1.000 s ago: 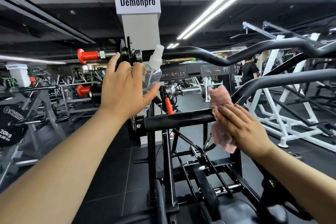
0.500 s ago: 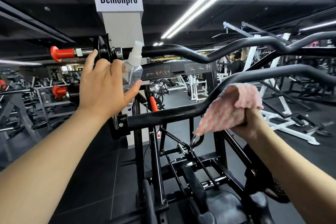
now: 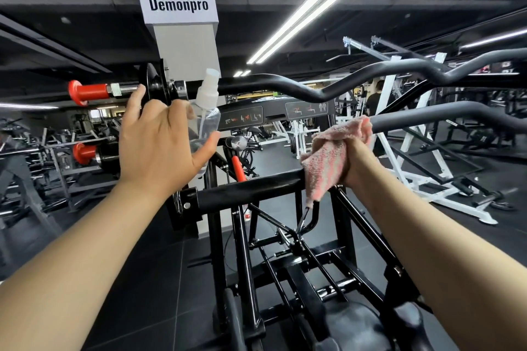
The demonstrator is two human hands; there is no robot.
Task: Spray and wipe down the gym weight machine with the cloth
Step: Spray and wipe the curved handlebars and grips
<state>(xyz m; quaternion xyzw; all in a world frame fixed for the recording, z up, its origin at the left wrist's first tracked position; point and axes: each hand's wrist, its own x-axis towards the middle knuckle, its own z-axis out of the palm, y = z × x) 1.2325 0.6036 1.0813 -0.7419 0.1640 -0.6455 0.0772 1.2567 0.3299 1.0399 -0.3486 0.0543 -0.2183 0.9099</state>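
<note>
The left hand (image 3: 159,148) is hiding much of the clear spray bottle (image 3: 206,114) it is gripping, white nozzle upright beside the machine's upper bar. The right hand (image 3: 360,161) is clutching the pink-and-white cloth (image 3: 328,157), bunched and covering the bend of the black weight machine handle bar (image 3: 251,189).

- Pillar (image 3: 185,45), far centre, with sign (image 3: 178,5) reading "Demonpro".
- Ceiling lights (image 3: 319,6), upper right.
- White frames (image 3: 410,151), right.
- Person (image 3: 375,101) in black, far right.
- Racks (image 3: 57,162), left.
- Dark tiled floor (image 3: 137,279).
</note>
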